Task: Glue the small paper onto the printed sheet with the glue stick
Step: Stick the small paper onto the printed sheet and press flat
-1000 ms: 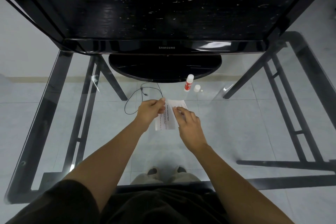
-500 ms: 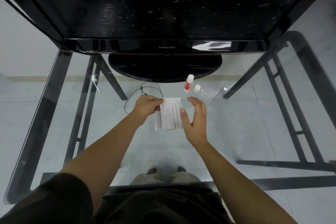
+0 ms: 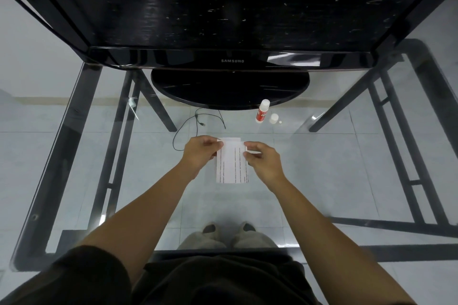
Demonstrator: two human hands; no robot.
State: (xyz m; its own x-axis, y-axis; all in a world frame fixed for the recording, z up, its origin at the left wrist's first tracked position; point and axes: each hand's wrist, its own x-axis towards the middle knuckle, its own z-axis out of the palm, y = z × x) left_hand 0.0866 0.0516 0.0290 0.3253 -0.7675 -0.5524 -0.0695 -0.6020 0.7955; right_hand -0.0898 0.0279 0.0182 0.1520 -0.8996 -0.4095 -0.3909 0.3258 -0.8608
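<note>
The left hand (image 3: 198,153) and the right hand (image 3: 263,159) each pinch one end of the small paper (image 3: 229,140), held across the far end of the printed sheet (image 3: 232,169), which lies long-ways between them.

Dark top (image 3: 223,280), near-black, plain loose fabric, fills the bottom of the view. Left sleeve (image 3: 81,277) is the same cloth, short, with a wide loose hem above the elbow. Both forearms bare; right arm bare right to the frame edge. Left hand (image 3: 200,153) and right hand (image 3: 264,161) bare. Lower down, light beige trouser legs (image 3: 198,242) and greyish shoe tips (image 3: 209,228), detail too small.
</note>
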